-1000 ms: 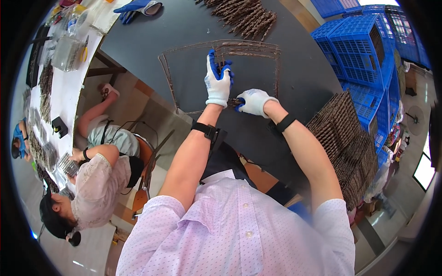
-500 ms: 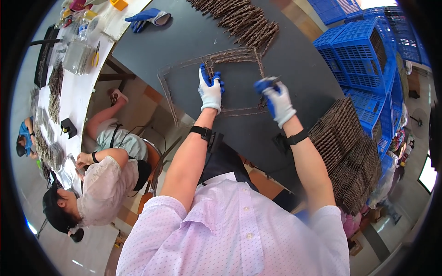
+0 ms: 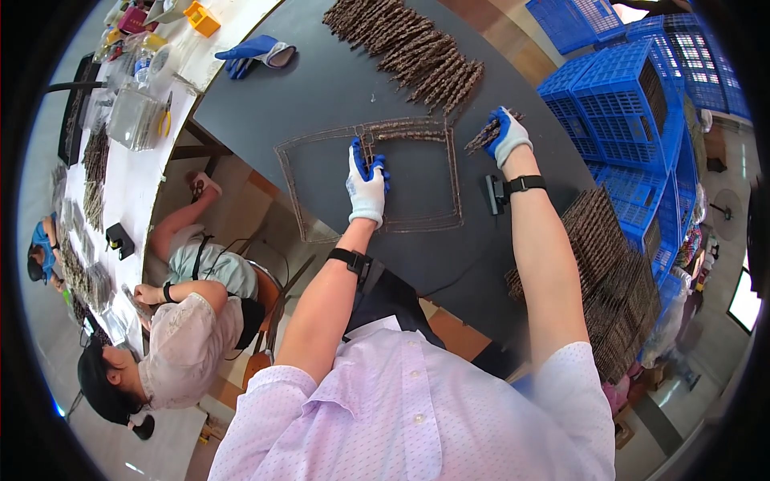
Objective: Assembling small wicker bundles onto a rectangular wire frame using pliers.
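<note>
A brown two-panel wire frame (image 3: pixel 458 192) lies on the dark table (image 3: pixel 321 96), with twisted brown strips (image 3: pixel 409 126) along the far bar of its right panel. My left hand (image 3: pixel 367 188), in a white and blue glove, is closed around the frame's middle bar. The grip hides part of that bar. Right of the frame, my right hand (image 3: pixel 509 138), gloved alike, is closed on a small bunch of short twisted brown sticks (image 3: pixel 483 138). Its fingers cover part of the bunch. Many similar sticks (image 3: pixel 417 52) lie in a row at the table's far side.
A spare blue glove (image 3: pixel 257 52) lies at the far left. Blue plastic crates (image 3: pixel 605 96) stand on the right, near stacked brown woven panels (image 3: pixel 601 272). To my left, a person (image 3: pixel 188 337) sits at a white table (image 3: pixel 136 188) holding pliers (image 3: pixel 165 120) and clear boxes.
My right hand has moved right and away from the frame's right edge, and the stick bunch now shows plainly in it. The frame sits a little lower in view; my left hand keeps its hold.
</note>
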Demonstrator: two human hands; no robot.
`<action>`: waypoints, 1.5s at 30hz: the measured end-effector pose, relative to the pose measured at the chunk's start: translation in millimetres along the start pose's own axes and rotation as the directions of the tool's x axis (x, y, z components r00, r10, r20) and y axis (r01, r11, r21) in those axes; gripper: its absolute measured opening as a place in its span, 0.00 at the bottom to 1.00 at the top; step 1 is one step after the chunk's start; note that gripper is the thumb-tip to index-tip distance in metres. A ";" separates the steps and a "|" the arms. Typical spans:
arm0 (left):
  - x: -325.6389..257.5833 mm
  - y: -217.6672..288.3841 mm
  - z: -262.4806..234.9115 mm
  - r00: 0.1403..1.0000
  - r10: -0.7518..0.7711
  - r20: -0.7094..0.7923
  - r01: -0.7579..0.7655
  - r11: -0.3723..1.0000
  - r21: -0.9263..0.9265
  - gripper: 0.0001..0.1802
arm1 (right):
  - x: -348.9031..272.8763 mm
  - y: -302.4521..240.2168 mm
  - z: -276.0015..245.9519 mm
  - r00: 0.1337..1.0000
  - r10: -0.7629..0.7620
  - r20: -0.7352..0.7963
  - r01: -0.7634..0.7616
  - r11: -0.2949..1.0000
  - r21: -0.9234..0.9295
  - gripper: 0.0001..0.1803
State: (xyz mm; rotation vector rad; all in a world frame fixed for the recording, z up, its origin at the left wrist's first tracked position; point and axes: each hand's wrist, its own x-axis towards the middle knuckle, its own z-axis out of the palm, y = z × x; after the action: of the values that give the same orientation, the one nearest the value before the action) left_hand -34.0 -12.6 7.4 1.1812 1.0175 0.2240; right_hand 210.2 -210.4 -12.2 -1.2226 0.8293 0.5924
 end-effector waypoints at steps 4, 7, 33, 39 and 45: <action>-8.1 -4.9 -13.9 0.999 -0.016 0.045 0.016 1.000 -0.001 0.39 | -37.9 -12.6 49.5 0.991 -0.063 -0.116 0.038 0.977 -0.210 0.24; -11.1 -5.1 -16.9 0.998 -0.030 0.056 0.030 0.999 -0.010 0.39 | -39.7 -15.8 57.1 0.973 -0.220 -0.076 0.166 0.885 -0.435 0.33; -46.6 39.1 0.8 0.958 -0.151 0.245 0.115 0.981 0.158 0.37 | -142.5 71.1 45.3 0.472 0.101 0.876 0.322 -0.944 -0.065 0.17; -36.7 25.9 -0.9 0.950 0.159 0.270 -0.259 0.883 0.391 0.37 | -147.0 59.1 39.7 0.417 0.034 0.908 0.359 -0.924 -0.130 0.17; -44.3 47.3 13.6 0.943 -0.084 0.323 0.004 0.970 0.241 0.37 | -158.4 42.3 29.0 0.524 -0.043 0.851 0.318 -0.917 -0.242 0.24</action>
State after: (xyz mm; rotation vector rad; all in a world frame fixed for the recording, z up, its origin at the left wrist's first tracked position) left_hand -32.3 -29.8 71.4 1.3573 0.7856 -0.1362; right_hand 91.7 -165.8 95.9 -3.0496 -1.6986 0.2653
